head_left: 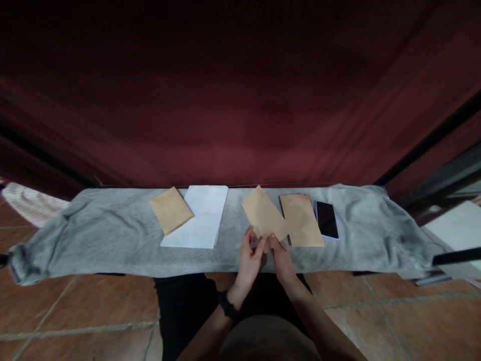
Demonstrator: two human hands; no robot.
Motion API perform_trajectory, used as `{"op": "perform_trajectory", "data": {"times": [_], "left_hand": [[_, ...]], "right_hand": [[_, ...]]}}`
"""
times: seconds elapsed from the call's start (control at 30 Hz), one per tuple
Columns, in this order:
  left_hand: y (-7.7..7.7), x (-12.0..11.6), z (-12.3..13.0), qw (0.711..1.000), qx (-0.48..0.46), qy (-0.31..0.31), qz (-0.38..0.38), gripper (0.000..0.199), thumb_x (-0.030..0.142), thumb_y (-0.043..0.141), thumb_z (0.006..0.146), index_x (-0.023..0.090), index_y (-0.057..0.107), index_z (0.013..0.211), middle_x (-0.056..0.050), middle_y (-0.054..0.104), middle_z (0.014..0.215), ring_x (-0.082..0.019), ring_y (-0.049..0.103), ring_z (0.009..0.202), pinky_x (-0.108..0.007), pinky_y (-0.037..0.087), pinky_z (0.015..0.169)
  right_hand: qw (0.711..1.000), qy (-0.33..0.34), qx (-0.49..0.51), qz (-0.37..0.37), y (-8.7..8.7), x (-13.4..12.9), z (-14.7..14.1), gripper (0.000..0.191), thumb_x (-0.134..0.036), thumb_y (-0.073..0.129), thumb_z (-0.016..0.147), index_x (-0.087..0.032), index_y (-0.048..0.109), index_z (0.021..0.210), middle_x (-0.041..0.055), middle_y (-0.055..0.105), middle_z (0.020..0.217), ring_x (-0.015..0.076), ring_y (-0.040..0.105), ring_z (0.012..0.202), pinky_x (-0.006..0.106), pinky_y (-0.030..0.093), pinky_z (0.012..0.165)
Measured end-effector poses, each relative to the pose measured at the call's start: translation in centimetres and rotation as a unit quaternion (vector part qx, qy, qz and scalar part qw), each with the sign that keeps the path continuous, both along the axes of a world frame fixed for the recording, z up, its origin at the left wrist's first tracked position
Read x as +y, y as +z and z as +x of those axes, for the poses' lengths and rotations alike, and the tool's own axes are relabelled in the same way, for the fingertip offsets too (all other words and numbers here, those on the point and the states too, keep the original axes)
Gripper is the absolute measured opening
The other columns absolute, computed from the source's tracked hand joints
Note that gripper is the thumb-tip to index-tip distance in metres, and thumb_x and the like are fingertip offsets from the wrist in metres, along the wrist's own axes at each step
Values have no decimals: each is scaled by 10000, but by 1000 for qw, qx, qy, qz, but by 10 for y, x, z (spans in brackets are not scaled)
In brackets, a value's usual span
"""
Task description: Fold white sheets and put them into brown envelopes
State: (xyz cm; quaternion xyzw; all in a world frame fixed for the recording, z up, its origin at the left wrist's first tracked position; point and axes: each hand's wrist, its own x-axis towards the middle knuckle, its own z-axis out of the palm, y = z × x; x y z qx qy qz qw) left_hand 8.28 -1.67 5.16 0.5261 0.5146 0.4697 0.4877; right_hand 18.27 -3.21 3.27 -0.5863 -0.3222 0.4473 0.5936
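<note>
A brown paper envelope (265, 213) is held tilted between my two hands, above the front part of the grey cloth. My left hand (250, 255) grips its lower left edge with thumb and fingers. At the lower right edge, my right hand (280, 250) pinches it, the thumb lying on top. Just right of it lies a stack of brown envelopes (302, 220). Over to the left, another brown envelope (171, 210) rests partly on a stack of white paper (201, 220).
A grey cloth (124, 230) covers the narrow table, which stands against a dark red surface (240, 125). A phone (327, 220) with a dark screen lies right of the envelope stack. Whitish furniture (458, 230) stands at the far right. Tiled floor (93, 311) shows below.
</note>
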Motion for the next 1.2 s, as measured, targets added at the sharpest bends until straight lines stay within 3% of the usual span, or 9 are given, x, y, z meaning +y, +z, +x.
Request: {"op": "perform_trajectory", "data": {"times": [0.1, 0.2, 0.4, 0.47, 0.57, 0.77, 0.87, 0.97, 1.2], "left_hand": [[-14, -1, -3, 989, -85, -12, -124, 576, 454, 703, 841, 188, 511, 1315, -20, 675, 886, -165, 670, 738, -279, 545, 660], [-24, 2, -11, 975, -130, -29, -180, 620, 347, 695, 819, 197, 454, 1370, 52, 629, 720, -113, 592, 538, -223, 482, 531], [-33, 25, -38, 990, 28, -53, -126, 505, 151, 632, 788, 215, 587, 1286, -6, 710, 895, -157, 678, 729, -289, 575, 704], [-36, 29, -47, 989, 113, -58, -76, 494, 122, 604, 797, 218, 613, 1282, -28, 729, 1003, -186, 699, 878, -342, 582, 848], [-40, 28, -54, 973, 219, -79, -7, 514, 104, 570, 826, 223, 608, 1324, -50, 735, 1124, -216, 691, 1035, -396, 546, 985], [-29, 21, -56, 893, 427, -139, 45, 462, 164, 553, 919, 205, 582, 1378, -91, 761, 1095, -240, 731, 955, -375, 579, 880], [-17, 21, -52, 827, 543, -123, 83, 360, 235, 490, 988, 184, 631, 1315, -122, 767, 977, -267, 738, 902, -387, 575, 835], [-15, 34, -38, 796, 560, -126, 194, 407, 279, 388, 1040, 188, 568, 1393, -142, 675, 1303, -278, 649, 1192, -427, 512, 1011], [-49, 99, 4, 759, 535, -256, 269, 522, 349, 312, 1063, 139, 384, 1535, -92, 372, 1622, -207, 299, 1519, -421, 227, 1261]], "right_hand": [[986, 1, 166, -14, 5, -2, -21, 489, -690, 605, 834, -208, 685, 844, 47, 744, 804, 221, 686, 769, 322, 536, 704], [979, 14, 202, -25, 4, -8, -32, 452, -671, 665, 781, -219, 654, 769, 6, 705, 722, 184, 645, 699, 292, 511, 668], [948, 224, 179, -139, -5, -26, -9, 377, -537, 660, 825, -187, 738, 940, 72, 766, 947, 188, 700, 783, 327, 545, 765], [953, 244, 100, -150, -8, -30, 1, 406, -542, 589, 882, -189, 749, 1001, 93, 772, 1000, 211, 718, 816, 369, 566, 791], [968, 203, -145, -41, -13, -30, 14, 417, -494, 456, 986, -216, 733, 1127, 106, 744, 1181, 256, 700, 1073, 453, 536, 982], [786, 209, -566, 137, -27, -28, 28, 495, -290, 458, 1035, -235, 437, 1526, 81, 477, 1554, 254, 463, 1429, 521, 283, 1241], [749, 195, -615, 149, -34, -29, 29, 565, -273, 483, 1028, -210, 348, 1573, 89, 446, 1569, 257, 462, 1431, 501, 302, 1238], [743, 193, -620, 160, -36, -30, 29, 587, -290, 509, 1017, -182, 350, 1571, 104, 468, 1553, 273, 470, 1424, 508, 316, 1232], [764, 221, -584, 165, -34, -31, 36, 496, -251, 483, 1011, -212, 464, 1505, 81, 569, 1480, 234, 517, 1384, 491, 373, 1208]]}}
